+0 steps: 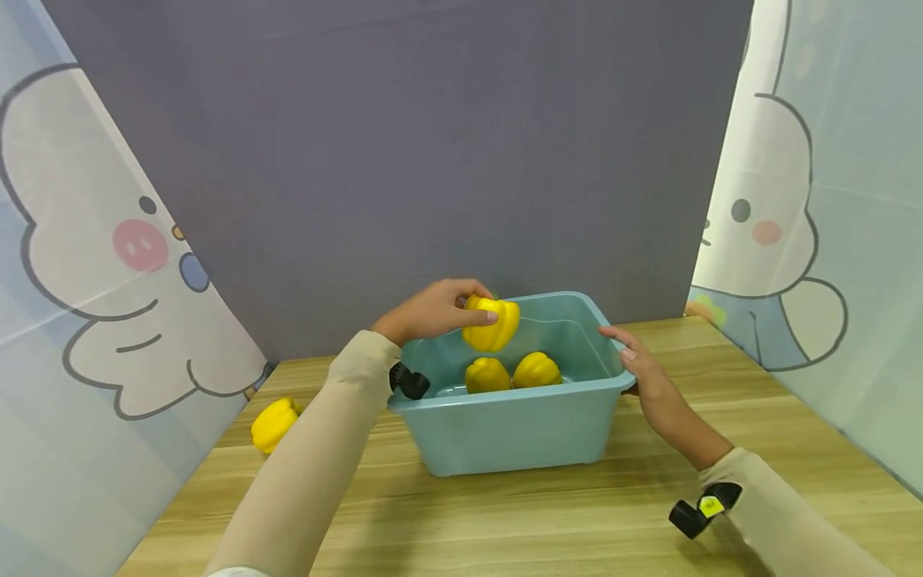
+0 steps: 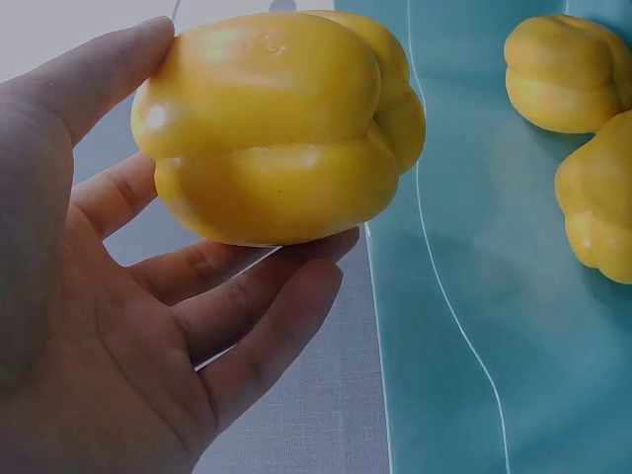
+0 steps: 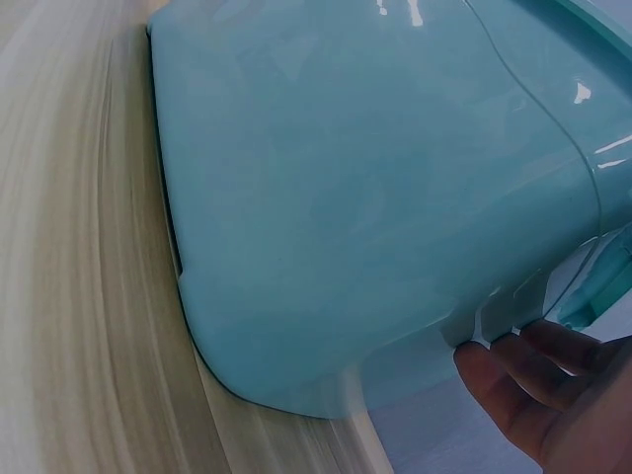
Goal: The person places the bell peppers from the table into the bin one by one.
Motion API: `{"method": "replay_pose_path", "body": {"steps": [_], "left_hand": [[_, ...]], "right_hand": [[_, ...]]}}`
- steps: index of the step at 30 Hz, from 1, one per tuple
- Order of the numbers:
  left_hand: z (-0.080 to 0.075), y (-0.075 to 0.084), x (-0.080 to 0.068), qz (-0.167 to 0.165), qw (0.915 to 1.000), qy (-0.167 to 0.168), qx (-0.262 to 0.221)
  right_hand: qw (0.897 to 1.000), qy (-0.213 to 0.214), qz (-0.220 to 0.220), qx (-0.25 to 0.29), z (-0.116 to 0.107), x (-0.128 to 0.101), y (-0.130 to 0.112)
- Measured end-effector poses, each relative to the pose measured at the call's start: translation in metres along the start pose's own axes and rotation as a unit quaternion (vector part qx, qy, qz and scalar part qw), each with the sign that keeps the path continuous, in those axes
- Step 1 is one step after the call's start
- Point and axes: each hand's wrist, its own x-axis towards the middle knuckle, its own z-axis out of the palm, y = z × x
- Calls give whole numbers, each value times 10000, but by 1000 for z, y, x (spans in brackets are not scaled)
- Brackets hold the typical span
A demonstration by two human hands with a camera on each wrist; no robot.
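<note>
A yellow bell pepper is held in my left hand above the left part of a teal plastic tub. In the left wrist view, the thumb and fingers curl around one end of this pepper. Two more yellow bell peppers, one on the left and one on the right, lie side by side inside the tub. My right hand grips the tub's right rim, thumb on top. Its fingertips touch the outer wall in the right wrist view.
Another yellow bell pepper lies on the wooden table, left of the tub and partly behind my left forearm. A grey panel stands behind the table. Cartoon-printed curtains hang on the left and the right.
</note>
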Motion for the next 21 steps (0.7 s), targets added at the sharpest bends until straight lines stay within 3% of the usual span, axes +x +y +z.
{"method": "replay_pose_path", "body": {"steps": [11,21], "left_hand": [[9,9,3,269,9994,-218,-35],[13,13,5,243,9991,-254,238]], "right_hand": [[10000,-14,-49,-61,-1,0,2],[10000,-9,-63,-61,-2,1,3]]}}
